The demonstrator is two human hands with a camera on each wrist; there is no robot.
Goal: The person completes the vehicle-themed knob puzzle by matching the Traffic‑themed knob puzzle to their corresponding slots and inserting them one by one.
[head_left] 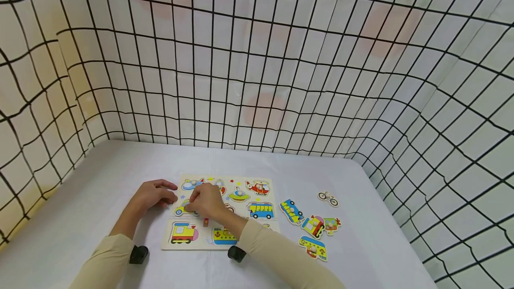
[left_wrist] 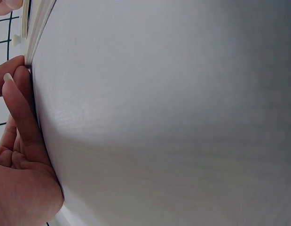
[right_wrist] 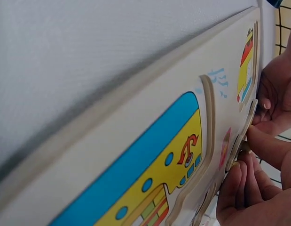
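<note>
A wooden peg puzzle board (head_left: 165, 241) with vehicle pictures lies flat on the table. My right hand (head_left: 209, 202) reaches over its left half and pinches a yellow car piece (head_left: 180, 209). In the right wrist view, thumb and fingertips close around the small knob of this thin piece (right_wrist: 234, 157), which lies at the board's surface. Relaxed fingers of my left hand (head_left: 153, 194) rest at the board's left edge; in the left wrist view the fingertips touch that edge. Plane (head_left: 193, 184), flying saucer (head_left: 238, 194) and helicopter (head_left: 259, 187) pieces sit in the top row.
Right of the board lie several loose pieces: a bus (head_left: 292, 212), a train (head_left: 313, 226), a ship (head_left: 314, 249), a bicycle (head_left: 328, 198) and a small green-and-red piece (head_left: 331, 225). Train (head_left: 183, 233) and bus (head_left: 261, 210) pictures show on the board. Black netting (head_left: 241, 79) surrounds the table.
</note>
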